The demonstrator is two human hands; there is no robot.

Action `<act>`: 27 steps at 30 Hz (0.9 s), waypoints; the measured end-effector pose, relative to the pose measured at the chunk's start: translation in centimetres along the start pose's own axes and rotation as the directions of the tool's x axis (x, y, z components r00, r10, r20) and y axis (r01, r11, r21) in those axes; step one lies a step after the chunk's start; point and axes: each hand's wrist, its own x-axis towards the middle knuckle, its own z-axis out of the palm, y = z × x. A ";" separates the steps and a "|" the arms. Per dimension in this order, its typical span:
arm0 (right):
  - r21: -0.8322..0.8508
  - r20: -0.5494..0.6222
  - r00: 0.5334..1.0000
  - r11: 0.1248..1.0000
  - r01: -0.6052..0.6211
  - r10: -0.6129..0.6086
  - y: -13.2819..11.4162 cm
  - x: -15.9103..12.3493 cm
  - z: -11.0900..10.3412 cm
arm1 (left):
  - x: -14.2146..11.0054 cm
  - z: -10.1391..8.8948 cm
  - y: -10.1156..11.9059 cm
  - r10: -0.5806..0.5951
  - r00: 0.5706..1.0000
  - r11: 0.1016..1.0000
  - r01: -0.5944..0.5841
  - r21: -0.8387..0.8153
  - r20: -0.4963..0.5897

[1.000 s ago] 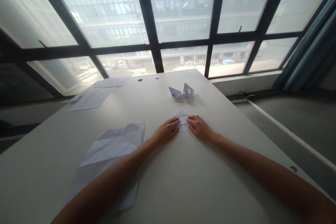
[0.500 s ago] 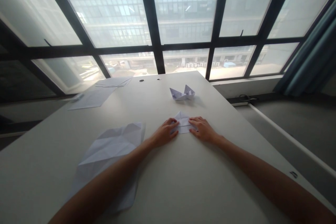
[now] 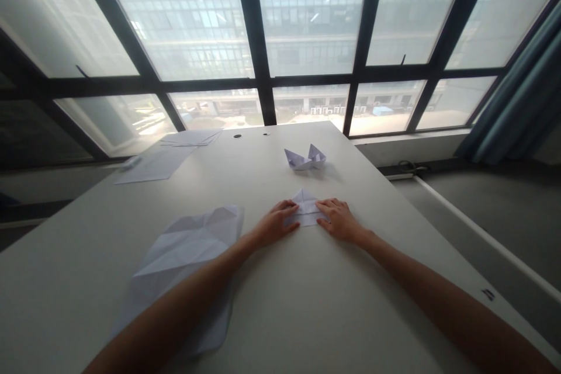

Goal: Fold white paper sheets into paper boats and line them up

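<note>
Two hands share one folded paper [image 3: 308, 218], which lies flat between their fingertips on the table [image 3: 280, 304]. The left hand [image 3: 277, 222] is part open, fingers laid over the paper's left side, thumb apart near its close edge. The right hand [image 3: 338, 219] mirrors it on the right side, likewise part open. Neither is closed round the paper; whether any fingertip reaches beneath is hidden.

Uneven pressure is the likeliest trouble: if one hand bears down harder, the paper could twist and its crease set crooked. Pulling outward with both could tear a fold or spread the layers. The boat [image 3: 300, 162] stands just beyond the fingertips, so a forward slide might knock it. The left forearm [image 3: 193, 298] crosses a creased sheet [image 3: 193, 242] and could drag it.
</note>
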 end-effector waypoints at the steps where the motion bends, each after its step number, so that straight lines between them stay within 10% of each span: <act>1: 0.000 0.004 1.000 1.000 -0.004 0.004 0.1 0.0 0.0 | 0.0 0.0 -0.1 -0.011 1.000 1.000 0.011 -0.001 0.011; 27: -0.004 0.057 0.998 1.000 -0.024 0.024 1.2 0.2 -0.4 | 0.3 -2.0 0.6 -0.058 0.970 0.997 0.046 0.057 0.235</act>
